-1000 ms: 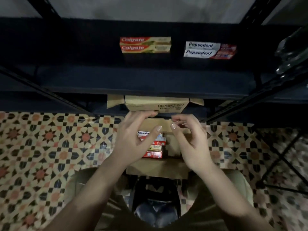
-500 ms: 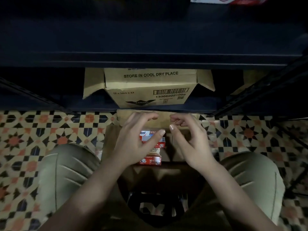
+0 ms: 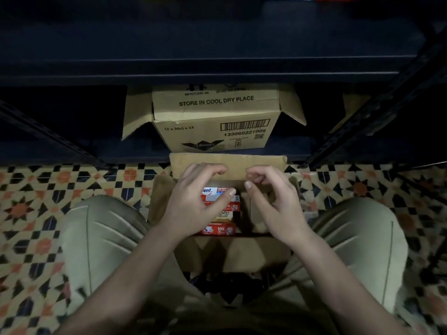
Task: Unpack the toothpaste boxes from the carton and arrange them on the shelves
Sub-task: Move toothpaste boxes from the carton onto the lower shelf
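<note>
Head view: both hands are held above the open carton (image 3: 227, 163) on the tiled floor (image 3: 60, 187), between the knees. Left hand (image 3: 193, 204) and right hand (image 3: 273, 204) are seen with fingers loosely curled, nothing gripped. Toothpaste boxes (image 3: 221, 218) are stacked inside the carton, under the left hand. A second carton (image 3: 215, 122) is seen on the lower shelf (image 3: 297, 148).

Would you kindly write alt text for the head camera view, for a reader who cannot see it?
Two bare hands, the left hand and right hand, hover with loosely curled fingers, holding nothing, over an open carton of toothpaste boxes on a patterned tile floor. Beyond, another cardboard box sits on a dark shelf.
</note>
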